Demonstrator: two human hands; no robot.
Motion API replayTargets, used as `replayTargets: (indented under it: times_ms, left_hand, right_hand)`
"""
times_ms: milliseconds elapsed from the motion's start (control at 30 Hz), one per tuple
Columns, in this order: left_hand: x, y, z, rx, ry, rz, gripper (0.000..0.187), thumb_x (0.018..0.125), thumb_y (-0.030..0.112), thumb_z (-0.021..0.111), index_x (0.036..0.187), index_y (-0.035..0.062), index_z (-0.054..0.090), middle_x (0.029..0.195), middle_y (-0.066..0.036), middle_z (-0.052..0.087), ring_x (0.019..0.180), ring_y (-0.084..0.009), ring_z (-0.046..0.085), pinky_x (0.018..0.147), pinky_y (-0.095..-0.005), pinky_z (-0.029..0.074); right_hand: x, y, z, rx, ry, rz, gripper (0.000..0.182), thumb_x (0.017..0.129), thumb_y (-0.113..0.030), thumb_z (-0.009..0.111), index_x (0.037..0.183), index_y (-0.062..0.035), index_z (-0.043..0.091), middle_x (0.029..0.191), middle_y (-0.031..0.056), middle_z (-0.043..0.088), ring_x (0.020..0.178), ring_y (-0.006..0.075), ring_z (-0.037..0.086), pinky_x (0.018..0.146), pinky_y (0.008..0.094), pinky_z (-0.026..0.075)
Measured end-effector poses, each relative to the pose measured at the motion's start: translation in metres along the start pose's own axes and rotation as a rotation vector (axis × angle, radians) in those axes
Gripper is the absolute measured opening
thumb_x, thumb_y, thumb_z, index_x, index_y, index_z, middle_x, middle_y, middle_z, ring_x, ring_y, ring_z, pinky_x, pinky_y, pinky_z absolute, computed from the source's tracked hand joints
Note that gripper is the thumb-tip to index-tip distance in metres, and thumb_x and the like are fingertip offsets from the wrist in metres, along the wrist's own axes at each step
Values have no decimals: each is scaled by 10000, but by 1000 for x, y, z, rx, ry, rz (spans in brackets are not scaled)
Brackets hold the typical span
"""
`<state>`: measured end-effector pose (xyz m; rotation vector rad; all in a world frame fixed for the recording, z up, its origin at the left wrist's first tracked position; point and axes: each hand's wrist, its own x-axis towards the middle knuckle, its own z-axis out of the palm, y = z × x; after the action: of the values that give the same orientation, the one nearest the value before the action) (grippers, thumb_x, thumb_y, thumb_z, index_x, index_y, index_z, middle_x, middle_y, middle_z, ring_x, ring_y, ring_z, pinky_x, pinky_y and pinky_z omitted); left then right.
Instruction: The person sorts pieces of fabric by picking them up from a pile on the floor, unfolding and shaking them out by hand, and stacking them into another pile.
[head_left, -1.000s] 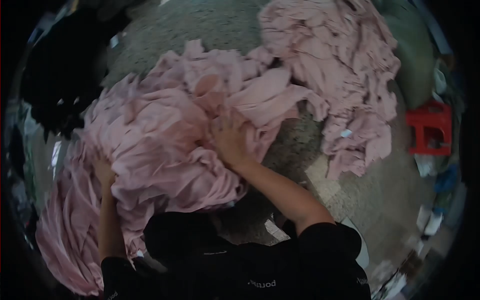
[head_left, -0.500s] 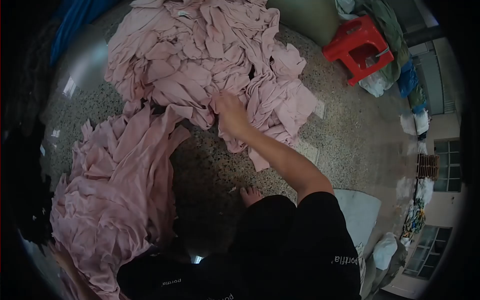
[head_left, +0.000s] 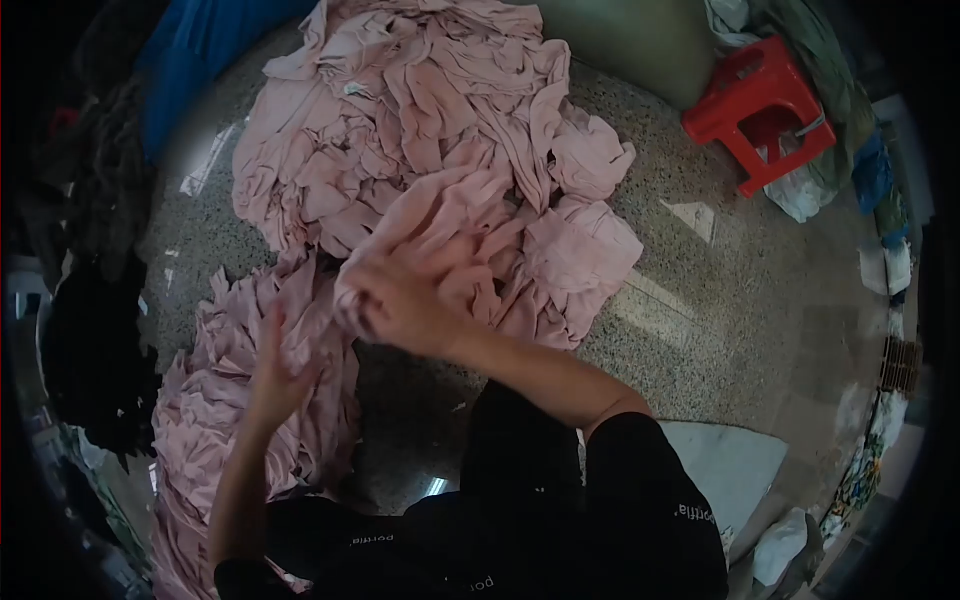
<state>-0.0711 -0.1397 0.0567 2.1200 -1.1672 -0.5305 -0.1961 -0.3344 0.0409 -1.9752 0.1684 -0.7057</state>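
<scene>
My right hand [head_left: 400,308] grips a piece of pink fabric [head_left: 440,225], its fingers closed on the cloth, which stretches up from the large pink fabric heap [head_left: 400,100]. To its left, my left hand [head_left: 278,378] is raised over a second pink fabric pile [head_left: 215,385]. The left fingers are stretched out and apart, with nothing in them. Folds of the held cloth overlap the near side of the large heap.
A red plastic stool [head_left: 760,115] stands at the upper right on the speckled floor [head_left: 690,290]. Dark cloth [head_left: 95,350] lies at the far left, with blue material [head_left: 190,60] above it. A pale sheet [head_left: 720,475] lies at the lower right.
My right hand has moved left and toward me, drawing pink cloth out of the heap. My left hand has come up from the lower left edge to over the left pile.
</scene>
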Motion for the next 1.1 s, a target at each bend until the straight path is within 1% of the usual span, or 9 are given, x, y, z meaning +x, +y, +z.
replayTargets:
  times_ms: [33,133,233,333,400,567,700,800,1100]
  left_hand:
    - [14,20,12,173,47,182,727,734,14,615,1364,22,252,1353,-176,346,1195,-250,408,930,-314,394]
    - [38,41,5,-287,110,-45,693,691,-29,619,1318,13,328,1108,-167,548,1013,-231,547,842,-303,433]
    - [38,10,-10,-202,187,90,335,766,-88,493,1083,8,542,944,-105,601,874,-166,579,749,-262,452]
    - [28,-56,-41,-477,343,-261,213,836,-85,393,892,5,578,790,-21,575,704,-86,546,632,-223,464]
    - [29,-51,-70,-723,461,-276,228,832,-62,421,983,19,570,848,-37,579,787,-109,559,713,-240,469]
    - [41,61,-37,-399,19,-25,332,850,41,471,1181,31,501,1088,-80,565,1061,-174,509,911,-310,399]
    - [57,76,6,-451,120,-269,350,816,19,487,1166,16,485,1013,-49,583,966,-171,541,855,-247,402]
    - [55,51,-3,-1289,505,-379,191,871,55,457,1029,35,563,959,-53,597,845,-121,579,753,-245,471]
    - [13,59,-128,-892,702,-274,140,884,121,507,956,35,590,879,14,598,750,-45,521,696,-170,407]
  right_hand:
    - [7,-24,12,84,-45,-55,272,694,37,517,952,-48,518,903,147,458,867,323,515,708,382,426]
    - [21,-61,16,142,28,-155,297,688,60,546,968,-35,514,906,140,455,840,303,517,686,351,430]
    - [32,-63,0,378,5,29,257,733,70,524,976,-15,519,899,120,512,783,248,543,697,318,439]
    - [45,-70,-11,288,-225,19,222,750,56,514,960,-10,532,876,119,519,787,234,542,676,291,436]
    - [65,-67,-28,323,-283,-38,192,769,37,517,954,-6,540,838,68,522,798,153,536,653,251,433]
    - [100,-85,-63,706,-503,330,156,847,-3,500,994,-24,550,907,-6,550,797,33,511,724,192,424]
    - [113,-90,-82,678,-480,110,166,814,20,508,971,-17,550,862,6,528,808,70,505,693,204,424]
    - [133,-46,-105,241,-295,-54,244,761,78,467,977,-13,537,852,67,544,807,148,546,692,268,436]
    - [158,-55,-68,8,-87,-243,227,741,72,451,941,-13,515,836,146,559,773,287,573,703,325,442]
